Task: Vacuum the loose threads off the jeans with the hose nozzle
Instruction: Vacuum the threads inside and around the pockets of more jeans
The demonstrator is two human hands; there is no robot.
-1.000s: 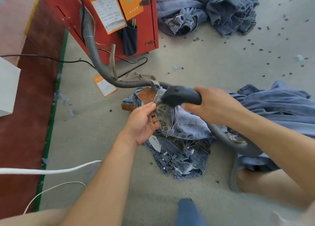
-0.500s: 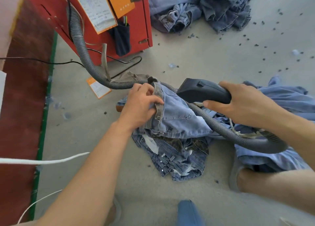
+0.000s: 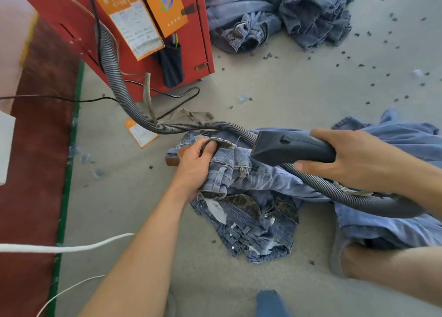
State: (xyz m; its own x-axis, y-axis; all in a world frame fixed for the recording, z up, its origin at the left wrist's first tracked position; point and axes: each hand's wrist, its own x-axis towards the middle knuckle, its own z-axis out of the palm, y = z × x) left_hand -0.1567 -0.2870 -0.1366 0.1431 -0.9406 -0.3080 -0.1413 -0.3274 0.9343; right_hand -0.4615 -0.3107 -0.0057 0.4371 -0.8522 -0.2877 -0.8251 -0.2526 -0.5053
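Left hand (image 3: 199, 163) bunching the waistband of the jeans (image 3: 241, 173), fingers curled round the denim at mid-floor. Right hand (image 3: 344, 158) wrapped round the dark hose nozzle (image 3: 287, 148), mouth pointing left, long axis running left to right, tip just beside the held waistband. Grey ribbed hose (image 3: 124, 96) looping from the red cabinet (image 3: 114, 36) at far left across the jeans and back under the right wrist. Likely next: short leftward sweep onto the gathered fabric.
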